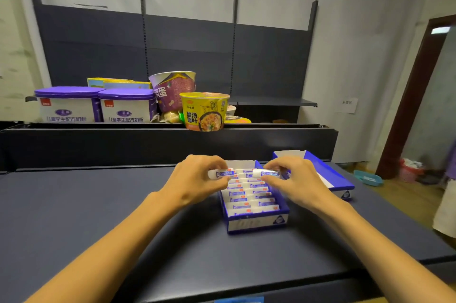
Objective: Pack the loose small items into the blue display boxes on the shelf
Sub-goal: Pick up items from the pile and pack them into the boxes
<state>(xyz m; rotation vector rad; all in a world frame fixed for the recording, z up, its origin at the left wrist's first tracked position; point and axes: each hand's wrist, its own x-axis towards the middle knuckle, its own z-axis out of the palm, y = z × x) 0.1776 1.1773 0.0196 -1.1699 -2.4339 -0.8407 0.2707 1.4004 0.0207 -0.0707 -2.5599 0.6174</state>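
Blue cardboard display box (256, 225) on the dark shelf surface (74, 204), its two columns already lined with small white-and-blue stick packets (249, 197) lying crosswise; only the far end, by the white inner back wall, appears unfilled. Left hand (195, 179) pinches one stick packet (220, 173) between thumb and fingertips above the far left column. Right hand (293, 178) likewise pinches a second stick packet (267, 173) above the far right column. Both packets are held roughly level, end to end, and just above the packed rows — neither is yet seated. A second blue display box (328, 174) stands just beside the first, behind the right hand; its contents cannot be told from this view.

Step in hand, as judged: setting the last packets into the far end. To do it well, keep each packet parallel to those already laid, printed face up, and lower it flat rather than end-first, so it does not ride up on its neighbour or cross the middle line between columns. Release only once it rests level.

Behind, on the upper shelf: two purple-lidded milk-powder tubs (98, 105), a purple instant-noodle bowl (174, 90) — tilted — and a yellow instant-noodle bowl (204, 111).
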